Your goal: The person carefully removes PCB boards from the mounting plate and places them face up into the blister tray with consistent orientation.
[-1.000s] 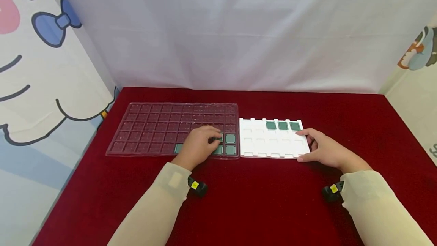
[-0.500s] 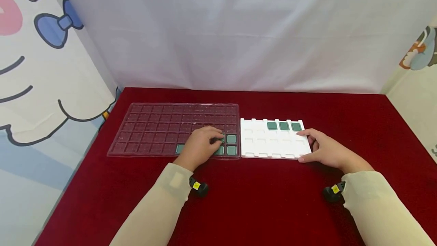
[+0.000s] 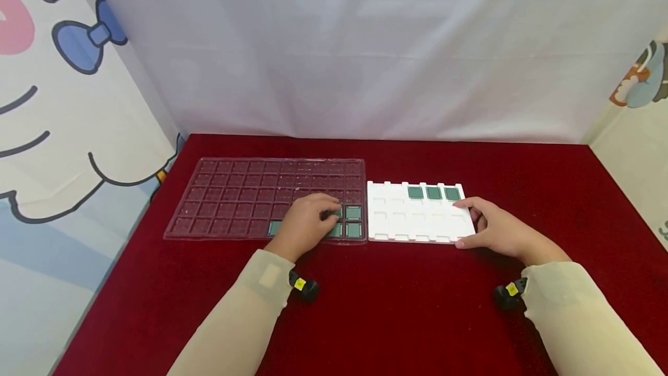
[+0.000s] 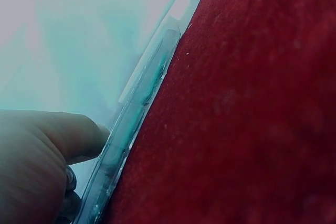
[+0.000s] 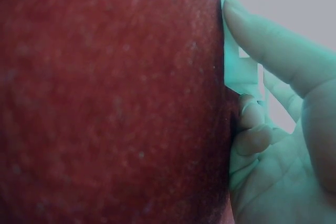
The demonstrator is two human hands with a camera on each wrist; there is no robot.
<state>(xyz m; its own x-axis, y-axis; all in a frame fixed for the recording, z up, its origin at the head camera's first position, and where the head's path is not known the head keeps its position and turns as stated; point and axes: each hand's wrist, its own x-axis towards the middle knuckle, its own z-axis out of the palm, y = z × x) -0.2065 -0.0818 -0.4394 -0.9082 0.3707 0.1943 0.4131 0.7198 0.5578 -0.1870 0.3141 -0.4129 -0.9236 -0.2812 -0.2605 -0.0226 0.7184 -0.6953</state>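
Observation:
A transparent tray of square pockets [image 3: 235, 193] lies on the red cloth. My left hand [image 3: 305, 222] is over its right end, thumb and forefinger bent about a green square chip [image 3: 338, 212]; the exact finger contact is partly hidden. Other green chips [image 3: 353, 230] sit in pockets around that hand. Against the tray's right side lies a white tray [image 3: 417, 222] with three green chips [image 3: 434, 192] in its back row. My right hand [image 3: 493, 228] holds the white tray by its right end. In the right wrist view the thumb [image 5: 262, 40] presses its front edge.
Red cloth [image 3: 407, 306] covers the table in front of both trays. A white curtain [image 3: 365, 51] hangs behind the table. Cartoon-printed panels [image 3: 42, 109] stand at the sides. Each wrist wears a small black camera [image 3: 309, 290].
Both hands keep their places on the trays. The whole head view has shifted very slightly; no chip has visibly moved.

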